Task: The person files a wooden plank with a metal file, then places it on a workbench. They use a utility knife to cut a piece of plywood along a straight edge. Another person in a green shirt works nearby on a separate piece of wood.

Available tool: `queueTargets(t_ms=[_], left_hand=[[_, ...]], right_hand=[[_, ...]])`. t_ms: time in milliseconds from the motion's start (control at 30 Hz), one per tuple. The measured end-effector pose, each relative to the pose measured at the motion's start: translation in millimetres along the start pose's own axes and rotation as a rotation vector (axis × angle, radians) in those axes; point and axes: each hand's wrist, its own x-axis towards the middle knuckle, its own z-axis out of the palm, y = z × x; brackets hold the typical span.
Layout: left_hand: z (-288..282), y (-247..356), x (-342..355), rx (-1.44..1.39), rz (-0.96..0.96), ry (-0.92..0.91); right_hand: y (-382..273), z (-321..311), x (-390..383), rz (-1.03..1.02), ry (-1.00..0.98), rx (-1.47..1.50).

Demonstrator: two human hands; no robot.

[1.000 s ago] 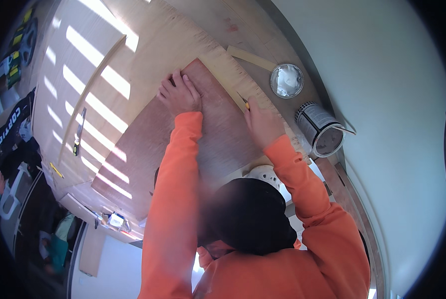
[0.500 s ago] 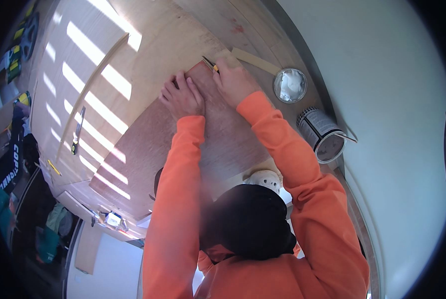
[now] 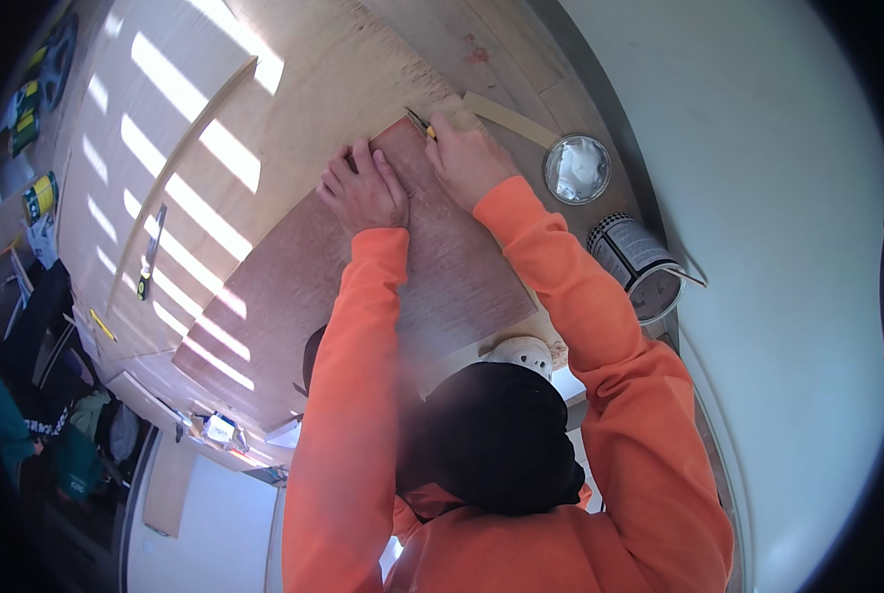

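My left hand [image 3: 366, 190] lies on a reddish-brown sheet of board [image 3: 452, 267], fingers apart and pressing near its far edge. Close by on the right, my right hand [image 3: 465, 163] is closed round a slim tool with a dark pointed blade and a yellow body, apparently a utility knife [image 3: 429, 128]. Its tip is at the board's far corner; my fingers hide most of the handle. Beneath the brown sheet is a larger pale plywood sheet [image 3: 333, 79].
Right of the sheets stand an open paint can [image 3: 625, 252] and a lid with whitish residue [image 3: 576, 170], beside a wood strip [image 3: 511, 119]. On the plywood lie a thin curved strip [image 3: 180, 153], a long-bladed tool [image 3: 151, 252] and a yellow pencil [image 3: 103, 325]. Another person [image 3: 27, 366] is at left.
My two hands and the knife stay nearly in place, with only a slight shift of the view. The dark-clothed person at the left has moved lower in the picture.
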Motion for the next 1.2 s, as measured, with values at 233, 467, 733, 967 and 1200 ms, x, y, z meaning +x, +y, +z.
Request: queueTargets(t_ms=[233,467,733,967,1200], left_hand=[[0,1,0,-0.019,-0.021,-0.02],[-1,1,1,-0.018,-0.033,-0.022],[0,2,-1,0.0,-0.037,-0.048],[1,1,-1,-0.005,-0.009,-0.003],[2,1,-1,0.022,-0.03,-0.031]], right_hand=[[0,-4,-1,-0.012,-0.01,0.04],[0,14,2,0.079,-0.007,-0.02],[54,13,-85,0.16,-0.089,-0.054],[72,16,-143,0.168,-0.187,-0.135],[64,-2,-140,0.146,0.255,0.08]])
